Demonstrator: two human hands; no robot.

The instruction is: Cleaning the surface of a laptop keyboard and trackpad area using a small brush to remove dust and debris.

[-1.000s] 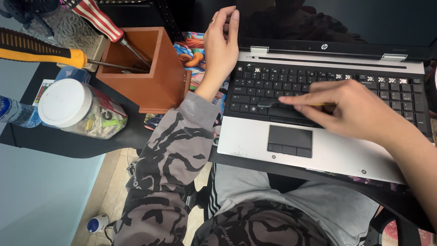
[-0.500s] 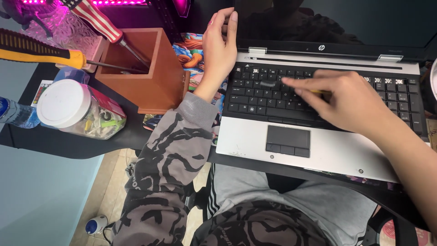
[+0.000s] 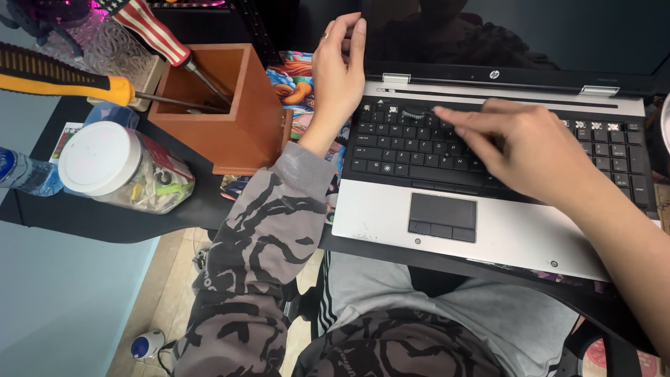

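The laptop sat open at the bench edge, half over the person's lap, silver palm rest and black keys, screen dark; the right hand was over the upper key rows, fingers loosely curled with the index stretched out toward the top row, gripping nothing; the left hand lay flat and open just off the laptop's left corner by the hinge, fingers straight, also holding nothing, camo-print sleeve trailing back toward the body. Right next to that hand was a colourful cartoon-print mat tucked under the laptop's edge; beside it a wooden box with two screwdrivers poking out, one yellow-and-black handled, one striped red and white. Further left a clear plastic jar with a white lid lay on its side; a water bottle was at the far edge. The bench top was black; below it, pale tile floor and a blue-grey wall.
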